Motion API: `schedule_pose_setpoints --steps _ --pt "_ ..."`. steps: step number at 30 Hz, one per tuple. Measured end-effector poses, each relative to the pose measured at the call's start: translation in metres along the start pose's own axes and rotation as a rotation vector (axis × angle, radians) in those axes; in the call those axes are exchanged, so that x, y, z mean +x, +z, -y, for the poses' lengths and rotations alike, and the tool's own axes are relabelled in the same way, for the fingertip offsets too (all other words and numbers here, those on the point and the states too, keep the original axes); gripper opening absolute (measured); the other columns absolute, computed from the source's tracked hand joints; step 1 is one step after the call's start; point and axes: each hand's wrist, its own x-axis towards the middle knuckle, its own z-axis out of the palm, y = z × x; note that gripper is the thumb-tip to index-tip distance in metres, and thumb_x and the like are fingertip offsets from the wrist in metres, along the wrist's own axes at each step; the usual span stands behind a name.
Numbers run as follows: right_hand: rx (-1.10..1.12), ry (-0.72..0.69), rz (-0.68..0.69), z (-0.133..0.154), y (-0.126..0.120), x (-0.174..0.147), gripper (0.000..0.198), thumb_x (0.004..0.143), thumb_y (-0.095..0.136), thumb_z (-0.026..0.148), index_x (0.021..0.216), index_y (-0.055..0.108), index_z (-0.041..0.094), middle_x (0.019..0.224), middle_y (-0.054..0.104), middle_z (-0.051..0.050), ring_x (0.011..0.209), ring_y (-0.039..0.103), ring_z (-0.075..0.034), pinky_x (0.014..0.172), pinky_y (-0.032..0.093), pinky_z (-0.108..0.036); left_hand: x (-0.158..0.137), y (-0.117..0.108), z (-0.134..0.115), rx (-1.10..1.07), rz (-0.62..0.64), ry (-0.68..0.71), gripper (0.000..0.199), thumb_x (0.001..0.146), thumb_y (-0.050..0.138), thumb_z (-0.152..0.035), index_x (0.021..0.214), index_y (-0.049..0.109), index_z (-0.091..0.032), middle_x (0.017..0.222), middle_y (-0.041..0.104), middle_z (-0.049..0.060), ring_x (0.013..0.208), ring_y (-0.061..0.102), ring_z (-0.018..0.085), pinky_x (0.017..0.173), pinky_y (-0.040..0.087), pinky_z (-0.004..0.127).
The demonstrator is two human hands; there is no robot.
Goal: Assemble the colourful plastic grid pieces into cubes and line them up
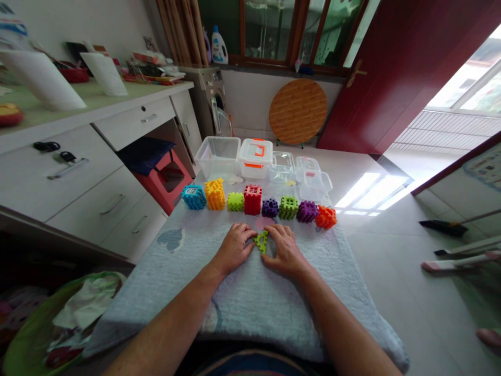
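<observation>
A small lime-green triangular building piece (261, 241) with toothed edges and an open middle lies on the cloth-covered table between my hands. My left hand (237, 245) has its thumb and fingertips against the piece's left edge. My right hand (285, 248) grips it from the other side, fingers at the top corner and thumb near the bottom corner. Beyond them stands a row of toothed blocks: blue (193, 197), yellow (215, 194), lime green (235, 201), red (252, 199), dark purple (270, 207), green (288, 207), purple (307, 211) and orange (326, 216).
Behind the blocks are a clear open bin (218, 156), a lidded box with orange clips (255, 159) and several smaller clear containers (315, 184). A red stool (164, 177) stands left of the table (164, 292). A laundry basket (27, 339) is at lower left.
</observation>
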Motion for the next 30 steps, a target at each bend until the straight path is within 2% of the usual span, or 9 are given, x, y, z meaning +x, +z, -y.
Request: schedule_pose_setpoints --steps 5,11,16,20,24,27,30 --pt "0.049 -0.017 0.027 -0.002 -0.004 0.0 0.07 0.068 0.069 0.028 0.134 0.051 0.017 0.132 0.057 -0.013 0.121 0.045 -0.032 0.104 0.036 -0.049 0.0 0.0 0.001 0.012 0.002 0.009 0.022 0.085 0.063 -0.017 0.105 0.071 -0.017 0.102 0.064 0.009 0.102 0.053 0.024 0.094 0.046 0.04" --pt "0.064 -0.019 0.02 -0.012 -0.001 0.004 0.062 0.071 0.054 0.007 0.133 0.054 0.015 0.127 0.061 -0.012 0.118 0.048 -0.028 0.101 0.038 -0.044 0.001 0.0 -0.001 0.025 0.001 0.016 0.022 0.085 0.061 -0.018 0.104 0.071 -0.017 0.101 0.064 0.009 0.1 0.053 0.024 0.093 0.047 0.039" --pt "-0.026 -0.001 0.01 -0.01 0.002 0.007 0.036 0.084 0.055 0.009 0.117 0.066 0.02 0.113 0.063 -0.01 0.107 0.05 -0.025 0.094 0.039 -0.04 0.001 0.001 0.0 0.025 -0.015 0.016 0.029 0.081 0.056 -0.01 0.106 0.071 -0.017 0.102 0.064 0.009 0.101 0.054 0.024 0.094 0.047 0.039" --pt "-0.078 0.046 0.003 -0.008 -0.001 0.006 0.02 0.086 0.063 0.017 0.104 0.07 0.02 0.102 0.063 -0.009 0.099 0.051 -0.025 0.089 0.04 -0.038 -0.001 -0.003 -0.004 0.001 -0.047 0.015 0.032 0.077 0.056 -0.007 0.104 0.069 -0.018 0.099 0.064 0.007 0.099 0.055 0.023 0.093 0.047 0.037" --pt "-0.099 0.063 -0.004 -0.01 -0.004 0.004 0.012 0.084 0.067 0.019 0.096 0.07 0.02 0.097 0.064 -0.008 0.095 0.052 -0.024 0.086 0.039 -0.036 -0.004 -0.008 -0.014 0.019 -0.053 0.023 0.019 0.076 0.071 -0.026 0.093 0.067 -0.018 0.095 0.064 0.006 0.096 0.055 0.024 0.089 0.047 0.039" --pt "-0.104 0.066 -0.024 -0.012 -0.005 0.001 0.006 0.084 0.067 0.019 0.09 0.069 0.019 0.09 0.063 -0.007 0.09 0.053 -0.022 0.083 0.039 -0.034 -0.007 -0.009 -0.021 0.106 -0.028 0.026 0.034 0.07 0.079 -0.043 0.088 0.064 -0.019 0.092 0.064 0.006 0.094 0.055 0.026 0.085 0.046 0.04" --pt "-0.101 0.071 -0.045 -0.013 -0.006 -0.002 0.003 0.085 0.066 0.019 0.085 0.069 0.02 0.085 0.062 -0.005 0.085 0.052 -0.021 0.081 0.039 -0.032 -0.008 -0.007 -0.024 0.183 -0.023 0.008 0.038 0.067 0.082 -0.045 0.088 0.063 -0.019 0.092 0.064 0.006 0.094 0.055 0.026 0.084 0.046 0.04"
